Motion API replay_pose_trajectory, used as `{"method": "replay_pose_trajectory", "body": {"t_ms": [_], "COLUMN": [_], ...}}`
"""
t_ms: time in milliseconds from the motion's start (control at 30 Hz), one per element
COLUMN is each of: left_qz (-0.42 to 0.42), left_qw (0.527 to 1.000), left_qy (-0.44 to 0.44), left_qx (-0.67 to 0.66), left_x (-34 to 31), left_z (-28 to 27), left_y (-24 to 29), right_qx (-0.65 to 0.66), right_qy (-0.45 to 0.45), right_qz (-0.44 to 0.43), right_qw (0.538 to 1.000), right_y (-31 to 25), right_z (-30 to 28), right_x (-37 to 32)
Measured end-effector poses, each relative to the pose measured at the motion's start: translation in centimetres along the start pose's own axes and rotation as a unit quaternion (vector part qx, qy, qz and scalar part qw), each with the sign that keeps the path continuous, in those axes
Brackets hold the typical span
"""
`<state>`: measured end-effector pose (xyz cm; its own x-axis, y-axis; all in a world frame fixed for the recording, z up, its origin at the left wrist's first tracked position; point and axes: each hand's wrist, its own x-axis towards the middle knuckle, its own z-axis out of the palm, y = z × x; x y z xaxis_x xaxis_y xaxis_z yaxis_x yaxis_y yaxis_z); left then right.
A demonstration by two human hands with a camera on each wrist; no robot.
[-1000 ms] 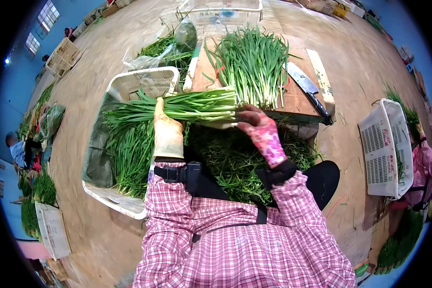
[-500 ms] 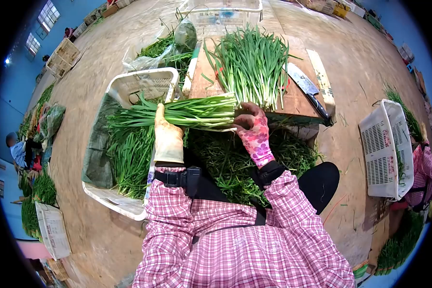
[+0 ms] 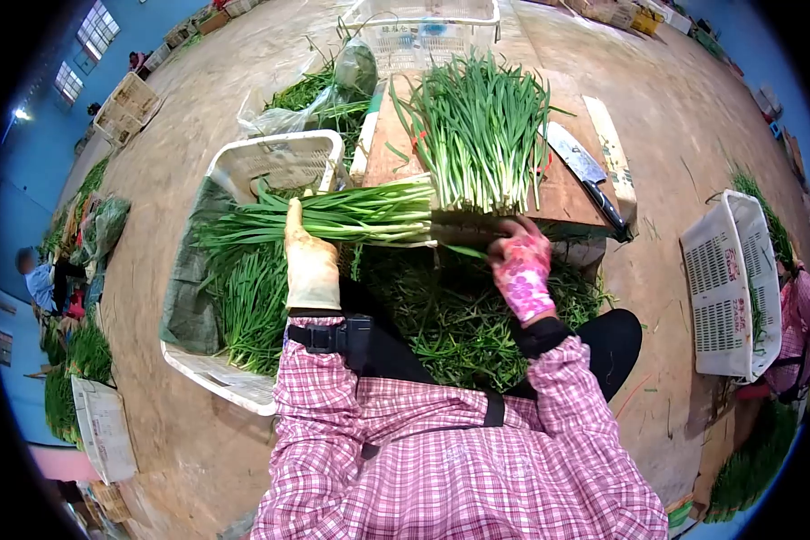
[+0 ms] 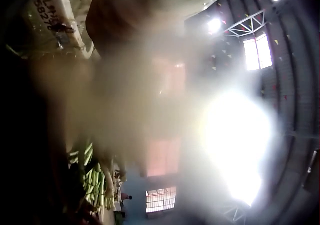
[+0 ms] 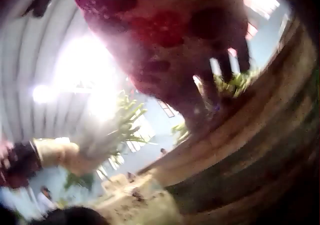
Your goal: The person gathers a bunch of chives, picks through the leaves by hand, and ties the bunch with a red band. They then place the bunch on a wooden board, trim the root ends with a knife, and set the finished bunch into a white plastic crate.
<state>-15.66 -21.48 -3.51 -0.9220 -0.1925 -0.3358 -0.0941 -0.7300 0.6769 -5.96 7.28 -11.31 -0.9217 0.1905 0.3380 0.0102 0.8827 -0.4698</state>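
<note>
In the head view the left hand (image 3: pixel 312 261), in a pale glove, grips a bunch of green stalks (image 3: pixel 378 214), leaves to the left, cut white ends to the right. The right hand (image 3: pixel 522 270), in a pink flowered glove, is right of those ends, its fingers bent around a thin green leaf (image 3: pixel 466 252). Above it a pile of stalks (image 3: pixel 481 135) lies on a wooden board (image 3: pixel 562 193), beside a cleaver (image 3: pixel 578 157). The left wrist view is mostly blurred; the right wrist view shows the right glove (image 5: pixel 170 30) near the board's edge.
A white crate (image 3: pixel 319 144) with greens and a dark cloth stands at the left. Loose leaves (image 3: pixel 459 333) lie below the board. Another crate (image 3: pixel 722 279) stands at the right, and one (image 3: pixel 423 40) behind the board. A person (image 3: pixel 40 279) sits at far left.
The right hand has moved right, away from the stalk ends, with a thin leaf trailing at its fingers. The left hand still grips the bunch. The view has shifted slightly.
</note>
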Motion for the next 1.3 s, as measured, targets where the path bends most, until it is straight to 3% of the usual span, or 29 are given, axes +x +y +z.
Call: {"method": "replay_pose_trajectory", "body": {"t_ms": [67, 100, 133, 167, 233, 267, 333, 367, 400, 433, 467, 500, 533, 567, 600, 633, 733, 800, 833, 1000, 1067, 1100, 1233, 1300], "left_qz": [-0.031, -0.034, -0.037, -0.039, -0.024, -0.028, -0.031, -0.040, -0.048, -0.061, -0.068, -0.056, -0.044, -0.041, -0.036, -0.048, -0.035, -0.051, -0.051, -0.043, -0.054, -0.059, -0.074, -0.058], "left_qw": [0.999, 0.996, 0.989, 0.989, 0.986, 0.986, 0.990, 0.989, 0.987, 0.976, 0.979, 0.982, 0.984, 0.983, 0.981, 0.982, 0.984, 0.980, 0.981, 0.981, 0.963, 0.952, 0.927, 0.919], "left_qy": [0.015, -0.048, -0.112, -0.124, -0.154, -0.155, -0.106, -0.107, -0.109, -0.142, -0.116, -0.108, -0.103, -0.121, -0.136, -0.112, -0.129, -0.149, -0.148, -0.154, -0.233, -0.273, -0.277, -0.304], "left_qx": [-0.034, -0.060, -0.084, -0.072, -0.062, -0.057, -0.085, -0.095, -0.106, -0.151, -0.154, -0.146, -0.136, -0.131, -0.130, -0.141, -0.116, -0.123, -0.115, -0.109, -0.120, -0.125, -0.240, -0.245], "left_x": [-0.7, 0.1, 0.8, 1.3, 0.3, -0.2, 1.2, 1.9, 2.1, 0.2, 1.8, 1.3, 0.7, 1.4, 2.1, 1.3, 0.5, 0.3, -0.7, -0.7, -1.0, -1.1, 0.1, 0.2], "left_z": [0.8, 0.1, -0.5, -0.9, -0.3, 0.0, -1.0, -1.8, -2.5, -1.8, -3.1, -3.1, -3.1, -3.7, -4.3, -3.8, -3.3, -3.2, -2.5, -2.8, -3.0, -3.1, -3.6, -3.6], "left_y": [0.8, 0.4, -0.2, -0.9, -1.4, -1.3, -1.1, -0.5, 0.0, 1.0, 1.0, 1.2, 1.4, 1.2, 0.9, 1.0, 0.6, 0.6, 0.6, 0.2, -0.2, -0.3, -0.1, -0.1], "right_qx": [-0.053, -0.052, 0.118, 0.248, 0.463, 0.412, 0.536, 0.517, 0.573, 0.496, 0.375, 0.087, -0.208, -0.088, 0.031, 0.186, 0.377, 0.470, 0.484, 0.407, 0.397, 0.391, 0.439, 0.442], "right_qy": [-0.094, -0.131, -0.095, -0.144, -0.212, -0.209, -0.179, -0.194, -0.231, -0.298, -0.356, -0.416, -0.434, -0.318, -0.192, -0.240, -0.093, -0.075, -0.089, -0.126, -0.188, -0.167, -0.174, -0.186], "right_qz": [0.048, 0.068, 0.038, 0.072, 0.145, 0.144, 0.093, 0.117, 0.100, 0.136, 0.110, 0.055, -0.005, -0.030, -0.057, 0.058, 0.064, 0.090, 0.099, 0.052, 0.091, 0.070, 0.131, 0.111], "right_qw": [0.993, 0.988, 0.988, 0.955, 0.848, 0.875, 0.820, 0.826, 0.780, 0.804, 0.849, 0.904, 0.876, 0.944, 0.979, 0.951, 0.919, 0.875, 0.865, 0.903, 0.894, 0.903, 0.872, 0.871], "right_y": [-2.3, -4.2, -5.0, -6.1, -7.4, -7.6, -6.3, -5.6, -3.1, -1.3, 1.3, 1.2, 1.0, 1.4, 1.9, -0.3, -4.3, -6.6, -7.0, -9.2, -9.7, -9.6, -9.3, -8.8], "right_z": [-3.1, -4.4, -3.7, -3.2, -2.7, -3.2, -5.5, -7.3, -8.4, -8.6, -6.9, -6.9, -7.0, -6.1, -5.4, -6.5, -6.1, -5.9, -5.4, -6.1, -6.0, -5.2, -5.1, -5.3], "right_x": [0.0, -0.1, -0.1, -0.1, 0.0, 0.0, -1.4, -1.8, -2.5, -2.5, -3.4, -3.3, -3.2, -3.6, -3.9, -2.6, -1.0, -0.3, 0.0, 1.0, 1.4, 1.2, 0.6, 0.3]}}
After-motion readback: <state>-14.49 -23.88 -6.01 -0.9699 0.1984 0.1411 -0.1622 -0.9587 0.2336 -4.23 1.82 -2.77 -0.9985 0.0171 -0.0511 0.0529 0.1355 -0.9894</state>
